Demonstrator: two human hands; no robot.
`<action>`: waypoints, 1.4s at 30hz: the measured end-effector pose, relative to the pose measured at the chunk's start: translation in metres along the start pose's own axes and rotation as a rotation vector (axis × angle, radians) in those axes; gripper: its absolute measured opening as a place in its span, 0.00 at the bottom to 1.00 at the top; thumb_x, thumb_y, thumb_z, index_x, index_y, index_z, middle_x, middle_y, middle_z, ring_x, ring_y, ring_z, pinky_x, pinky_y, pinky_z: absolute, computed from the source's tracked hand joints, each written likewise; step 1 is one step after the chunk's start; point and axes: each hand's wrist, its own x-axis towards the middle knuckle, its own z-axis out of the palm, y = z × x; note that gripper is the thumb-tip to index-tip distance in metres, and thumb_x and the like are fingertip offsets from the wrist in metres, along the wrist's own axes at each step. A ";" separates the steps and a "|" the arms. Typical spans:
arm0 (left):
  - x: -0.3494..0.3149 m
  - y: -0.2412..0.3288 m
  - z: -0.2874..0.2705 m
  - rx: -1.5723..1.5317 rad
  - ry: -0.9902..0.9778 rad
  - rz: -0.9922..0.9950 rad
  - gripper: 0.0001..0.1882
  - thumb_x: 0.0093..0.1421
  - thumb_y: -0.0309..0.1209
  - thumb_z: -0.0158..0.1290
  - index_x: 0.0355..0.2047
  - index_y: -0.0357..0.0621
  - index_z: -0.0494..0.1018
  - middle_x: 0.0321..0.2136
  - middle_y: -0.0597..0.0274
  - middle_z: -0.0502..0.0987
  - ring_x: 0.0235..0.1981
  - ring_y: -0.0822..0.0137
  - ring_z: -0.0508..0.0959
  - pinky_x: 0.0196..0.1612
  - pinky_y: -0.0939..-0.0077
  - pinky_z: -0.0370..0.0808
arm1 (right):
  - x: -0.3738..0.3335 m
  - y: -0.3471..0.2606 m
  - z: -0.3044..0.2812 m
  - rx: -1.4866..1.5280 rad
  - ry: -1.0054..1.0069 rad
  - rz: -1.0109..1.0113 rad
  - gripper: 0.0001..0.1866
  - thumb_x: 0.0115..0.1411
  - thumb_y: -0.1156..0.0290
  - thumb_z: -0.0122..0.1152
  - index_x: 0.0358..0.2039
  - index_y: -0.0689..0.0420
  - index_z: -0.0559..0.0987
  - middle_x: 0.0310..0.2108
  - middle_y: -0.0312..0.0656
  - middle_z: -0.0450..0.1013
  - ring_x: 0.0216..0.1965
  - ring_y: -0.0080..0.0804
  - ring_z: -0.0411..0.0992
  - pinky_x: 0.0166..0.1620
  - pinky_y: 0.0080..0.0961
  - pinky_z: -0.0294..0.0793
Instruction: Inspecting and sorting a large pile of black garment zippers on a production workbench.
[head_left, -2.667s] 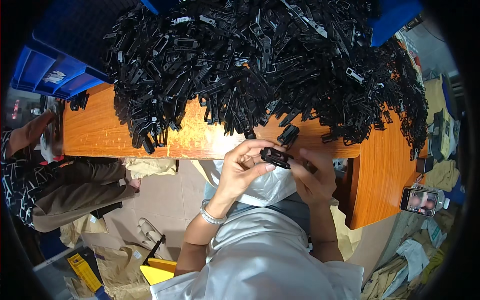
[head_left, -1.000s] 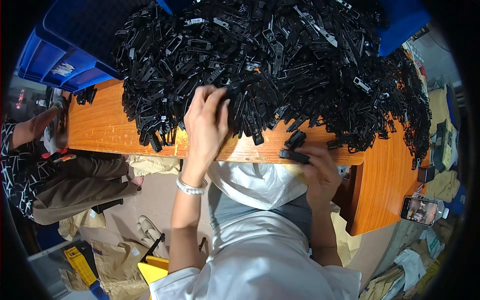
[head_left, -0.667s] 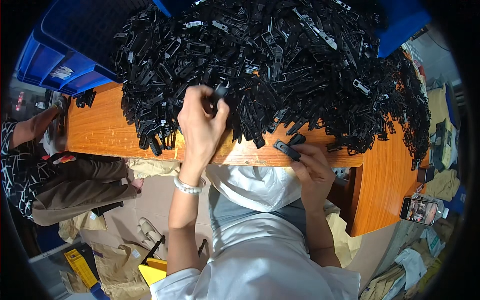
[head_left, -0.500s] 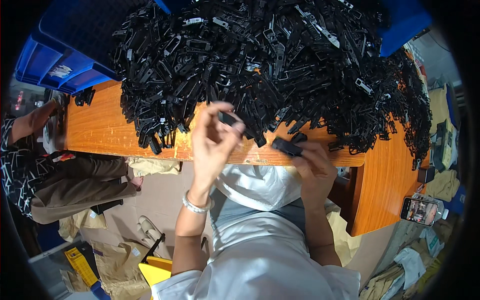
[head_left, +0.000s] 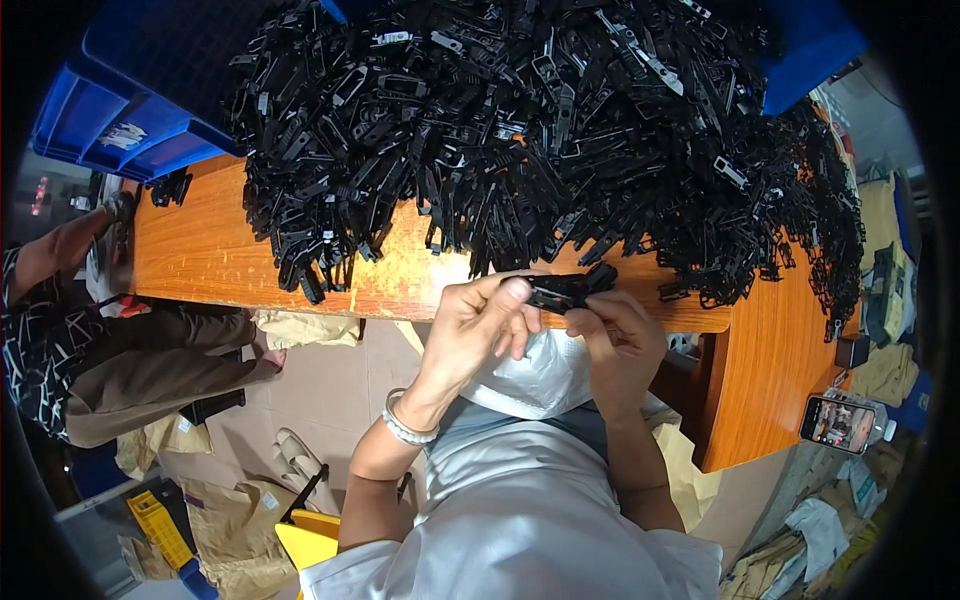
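Note:
Both hands meet at the near edge of the wooden table (head_left: pixel 200 245). My left hand (head_left: pixel 480 325), with a pale bracelet at its wrist, has thumb and fingers pinched on the left end of a slim black plastic part (head_left: pixel 562 292). My right hand (head_left: pixel 622 345) grips the same part's right end between thumb and bent fingers. It cannot be made out whether this is one piece or two pressed together. Just beyond my hands lies a large heap of similar long black parts (head_left: pixel 500 130), some showing metallic or light grey faces.
A blue crate (head_left: pixel 130 140) stands at the far left, and another blue bin (head_left: pixel 810 50) at the far right. A phone (head_left: pixel 840 424) is propped at the right. On the left a seated person's arm (head_left: pixel 65 245) reaches to the table. Brown paper bags (head_left: pixel 235 525) lie on the floor.
My left hand has moved right and nearer to me, bringing the small black piece it held to the part in my right hand. The right hand stays almost in place.

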 end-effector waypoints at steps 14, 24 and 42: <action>-0.003 -0.006 -0.007 0.279 -0.137 0.076 0.08 0.56 0.29 0.52 0.27 0.35 0.74 0.17 0.70 0.67 0.19 0.80 0.65 0.22 0.85 0.60 | -0.010 0.003 0.002 0.260 -0.132 0.187 0.13 0.48 0.82 0.59 0.36 0.68 0.74 0.33 0.40 0.69 0.25 0.18 0.67 0.28 0.12 0.65; 0.072 0.034 -0.041 1.811 0.314 0.727 0.04 0.41 0.21 0.52 0.20 0.33 0.72 0.22 0.52 0.68 0.25 0.56 0.71 0.27 0.67 0.70 | -0.004 0.027 0.011 0.213 -0.301 0.197 0.09 0.50 0.85 0.55 0.34 0.70 0.73 0.29 0.40 0.71 0.24 0.20 0.70 0.25 0.12 0.66; 0.051 0.049 -0.065 0.215 0.425 0.324 0.06 0.54 0.24 0.53 0.27 0.31 0.73 0.26 0.54 0.75 0.22 0.71 0.74 0.28 0.83 0.72 | 0.000 0.040 0.033 -0.024 -0.244 -0.092 0.10 0.48 0.80 0.61 0.32 0.64 0.74 0.31 0.42 0.72 0.25 0.23 0.71 0.24 0.16 0.69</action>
